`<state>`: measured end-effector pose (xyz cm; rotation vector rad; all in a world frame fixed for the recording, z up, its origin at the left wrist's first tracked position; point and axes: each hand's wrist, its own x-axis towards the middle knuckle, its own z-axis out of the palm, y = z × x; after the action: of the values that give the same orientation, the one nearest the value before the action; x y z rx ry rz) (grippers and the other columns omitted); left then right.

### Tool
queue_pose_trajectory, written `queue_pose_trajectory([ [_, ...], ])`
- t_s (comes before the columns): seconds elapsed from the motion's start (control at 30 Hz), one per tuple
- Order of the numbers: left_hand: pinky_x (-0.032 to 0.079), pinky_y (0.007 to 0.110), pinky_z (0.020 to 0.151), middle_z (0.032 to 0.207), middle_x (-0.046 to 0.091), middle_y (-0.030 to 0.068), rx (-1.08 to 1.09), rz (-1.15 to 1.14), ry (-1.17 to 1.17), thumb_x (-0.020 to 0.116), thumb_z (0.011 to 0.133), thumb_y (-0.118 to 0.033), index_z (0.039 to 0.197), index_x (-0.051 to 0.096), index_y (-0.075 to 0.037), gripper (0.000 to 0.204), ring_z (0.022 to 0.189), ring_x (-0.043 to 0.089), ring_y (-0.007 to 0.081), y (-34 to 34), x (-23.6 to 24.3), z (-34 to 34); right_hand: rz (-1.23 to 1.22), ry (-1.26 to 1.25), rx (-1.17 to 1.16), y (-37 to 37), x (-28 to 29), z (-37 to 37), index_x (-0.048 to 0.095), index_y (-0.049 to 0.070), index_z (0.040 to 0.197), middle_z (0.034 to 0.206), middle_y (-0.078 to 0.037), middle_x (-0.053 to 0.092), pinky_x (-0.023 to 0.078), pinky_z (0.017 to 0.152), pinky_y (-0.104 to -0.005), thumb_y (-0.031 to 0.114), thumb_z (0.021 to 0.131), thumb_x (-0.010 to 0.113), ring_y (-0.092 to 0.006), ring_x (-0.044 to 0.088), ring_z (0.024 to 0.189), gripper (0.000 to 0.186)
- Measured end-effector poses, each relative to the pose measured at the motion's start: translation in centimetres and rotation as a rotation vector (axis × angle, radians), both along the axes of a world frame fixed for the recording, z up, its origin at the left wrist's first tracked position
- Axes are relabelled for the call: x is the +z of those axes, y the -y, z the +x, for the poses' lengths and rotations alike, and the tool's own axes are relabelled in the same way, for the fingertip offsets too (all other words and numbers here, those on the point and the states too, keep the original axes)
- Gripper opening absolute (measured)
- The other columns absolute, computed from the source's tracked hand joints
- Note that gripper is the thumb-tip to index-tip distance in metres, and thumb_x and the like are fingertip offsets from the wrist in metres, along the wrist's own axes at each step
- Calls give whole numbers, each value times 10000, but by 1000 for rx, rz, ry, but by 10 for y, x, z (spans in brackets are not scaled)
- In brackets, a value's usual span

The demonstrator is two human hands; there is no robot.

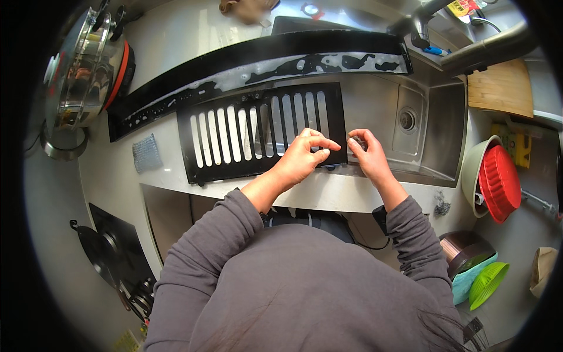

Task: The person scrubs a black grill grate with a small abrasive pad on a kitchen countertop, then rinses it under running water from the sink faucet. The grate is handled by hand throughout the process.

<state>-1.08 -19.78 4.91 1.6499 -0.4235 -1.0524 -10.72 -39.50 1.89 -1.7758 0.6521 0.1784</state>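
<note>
A black slotted grille panel lies across the counter edge and the left part of the sink. Over its right end is my left hand, thumb and forefinger drawn together in a pinch; whatever they hold, if anything, is too small to make out. Just right of the panel, my right hand is curled around a dark grey wad of steel wool, mostly hidden by the fingers. Behind the panel stretches a long black trough-like tray with white suds along its inside.
The steel sink basin opens to the right, a faucet reaching over it. A bluish mesh scrubber sits left of the panel; another steel wool wad lies right. Further right are a red fluted bowl and a wooden board.
</note>
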Motion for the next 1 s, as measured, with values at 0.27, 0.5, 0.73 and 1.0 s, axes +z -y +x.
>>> queue_pose_trajectory([
  [0.27,399,244,883,896,616,-27,227,-162,-476,714,874,-127,983,651,-62,142,910,539,76,-14,11,8,-55,167,-41,-13,12,-11,551,29,1138,1054,-86,605,464,874,-305,86,872,639,-175,583,973,286],
  [0.5,352,244,869,888,642,-15,272,-175,-357,658,926,-262,899,654,-92,171,886,534,71,-35,11,8,-27,188,-92,-33,25,-18,536,16,1100,995,-66,603,501,785,-278,45,872,635,-136,602,851,250],
  [0.73,347,270,873,948,674,-31,286,-227,-397,658,919,-252,945,688,-136,123,922,562,57,-54,18,9,-67,323,1,-63,50,-8,616,50,1107,1016,-100,630,494,835,-304,45,839,636,-197,621,941,269],
  [1.0,379,205,758,896,679,-37,305,-300,-332,701,892,-214,989,717,-88,160,813,545,27,-56,29,7,28,446,-2,-104,71,16,668,28,934,857,-57,624,473,715,-275,107,888,655,-153,598,801,92],
])
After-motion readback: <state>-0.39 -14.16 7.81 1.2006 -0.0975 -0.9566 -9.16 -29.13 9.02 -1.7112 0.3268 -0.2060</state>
